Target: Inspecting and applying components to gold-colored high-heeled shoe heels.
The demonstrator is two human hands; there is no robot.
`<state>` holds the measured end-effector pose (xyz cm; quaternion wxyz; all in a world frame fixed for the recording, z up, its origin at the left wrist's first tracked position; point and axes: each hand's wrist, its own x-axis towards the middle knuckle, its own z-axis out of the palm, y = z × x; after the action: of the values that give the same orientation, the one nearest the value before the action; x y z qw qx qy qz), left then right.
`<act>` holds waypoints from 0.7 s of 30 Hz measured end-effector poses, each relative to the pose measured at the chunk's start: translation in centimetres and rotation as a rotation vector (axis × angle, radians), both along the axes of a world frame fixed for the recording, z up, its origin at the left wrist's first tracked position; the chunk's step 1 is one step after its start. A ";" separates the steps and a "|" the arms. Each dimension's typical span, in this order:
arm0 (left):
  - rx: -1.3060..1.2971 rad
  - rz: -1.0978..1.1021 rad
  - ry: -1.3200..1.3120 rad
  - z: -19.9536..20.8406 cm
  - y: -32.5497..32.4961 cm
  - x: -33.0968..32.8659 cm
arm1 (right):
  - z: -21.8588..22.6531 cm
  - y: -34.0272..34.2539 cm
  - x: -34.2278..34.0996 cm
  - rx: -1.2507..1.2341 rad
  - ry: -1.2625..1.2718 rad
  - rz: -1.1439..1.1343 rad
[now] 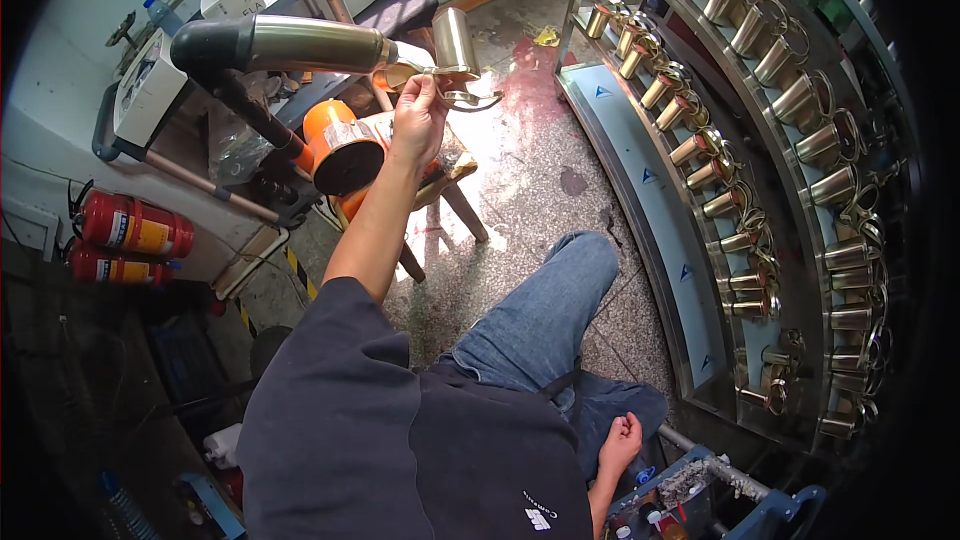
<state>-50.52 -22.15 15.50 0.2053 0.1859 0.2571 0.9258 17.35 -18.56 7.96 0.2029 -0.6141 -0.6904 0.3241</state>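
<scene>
Cup (pixel 455 40), brass, gripped by its handle in the closed left hand (pixel 418 115), meets the spindle (pixel 300 43) above the stool (pixel 445 175); a loose grip could fling it, while the right hand (pixel 620 443) rests half-curled, empty.

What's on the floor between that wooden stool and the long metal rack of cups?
In the head view, only speckled stone floor with a reddish stain lies between the stool and the rack.
</scene>
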 end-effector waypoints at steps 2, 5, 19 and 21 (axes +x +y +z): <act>0.001 0.028 -0.016 0.1 0.0 0.5 | 0.1 0.2 0.0 -0.016 0.008 -0.016; -0.011 0.045 -0.011 -0.6 -0.5 0.6 | 0.2 0.0 0.3 -0.003 0.008 -0.010; -0.099 0.079 -0.063 0.3 1.0 0.6 | 0.6 -0.5 -0.5 0.033 0.018 0.011; -0.105 -0.013 -0.483 2.4 0.9 -0.3 | -0.7 0.9 1.3 0.071 0.064 0.040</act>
<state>-50.79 -21.22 17.94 0.2761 -0.0501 0.2474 0.9274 18.60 -17.66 7.28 0.2401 -0.5820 -0.7066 0.3230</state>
